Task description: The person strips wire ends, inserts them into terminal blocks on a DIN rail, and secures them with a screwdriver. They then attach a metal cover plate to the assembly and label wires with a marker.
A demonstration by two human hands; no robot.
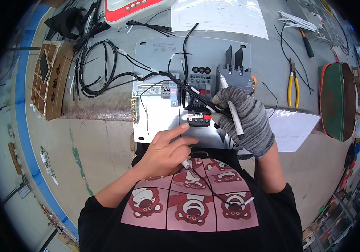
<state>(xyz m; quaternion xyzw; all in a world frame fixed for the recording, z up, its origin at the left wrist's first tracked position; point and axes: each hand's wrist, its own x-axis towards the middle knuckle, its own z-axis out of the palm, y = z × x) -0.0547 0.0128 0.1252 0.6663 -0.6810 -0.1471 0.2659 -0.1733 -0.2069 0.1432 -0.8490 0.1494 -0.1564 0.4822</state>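
My left hand is bare, with its index finger stretched toward a small black-and-red relay block. The lower fingers curl around a thin black wire with white sleeves at its ends, which hangs over my shirt. A grey striped glove covers my right hand, closed on a white marker pen that slants with its upper end leftward. Beside its fingertips runs a black wire bundle, crossing a metal mounting plate. On the plate are a blue-grey breaker and a larger grey breaker.
Yellow-handled pliers and a screwdriver lie at the right, near a green pouch. A cardboard box with compartments stands left at the table edge. Coiled black wires spread leftward. Paper sheets lie behind the plate.
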